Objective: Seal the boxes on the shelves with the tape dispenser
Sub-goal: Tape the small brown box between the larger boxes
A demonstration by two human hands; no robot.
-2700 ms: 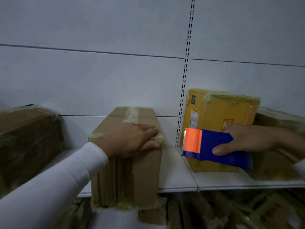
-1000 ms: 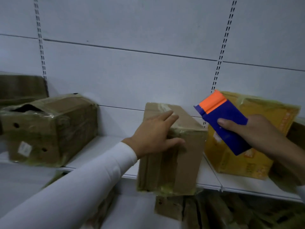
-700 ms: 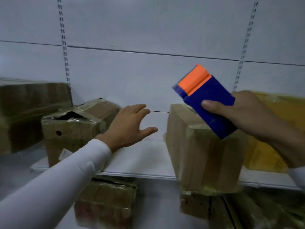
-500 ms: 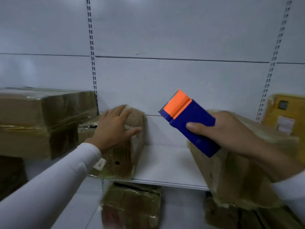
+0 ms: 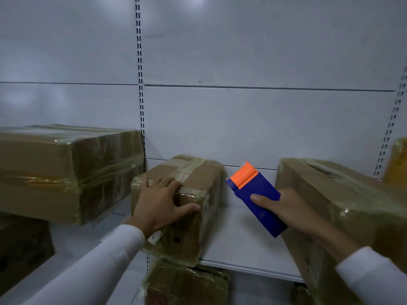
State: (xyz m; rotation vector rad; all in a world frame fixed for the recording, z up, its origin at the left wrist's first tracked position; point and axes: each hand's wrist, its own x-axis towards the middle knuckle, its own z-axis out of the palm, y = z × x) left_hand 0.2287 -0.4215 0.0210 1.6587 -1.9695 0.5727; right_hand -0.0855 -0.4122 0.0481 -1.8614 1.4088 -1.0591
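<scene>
A small brown cardboard box, wrapped in clear tape, stands at the front of the white shelf. My left hand lies on its near top corner, fingers spread and thumb over the front face. My right hand holds a blue tape dispenser with an orange head, tilted up and to the left. The dispenser hovers in the gap just right of that box, apart from it. A larger brown box stands behind my right hand.
A big taped box sits on the shelf at the left. A yellow box shows at the right edge. More boxes lie on the lower level. Slotted uprights run up the white back wall.
My view swung left along the shelf. My left hand left the tall box, reached across and landed on the small taped box. The dispenser came along in my right hand.
</scene>
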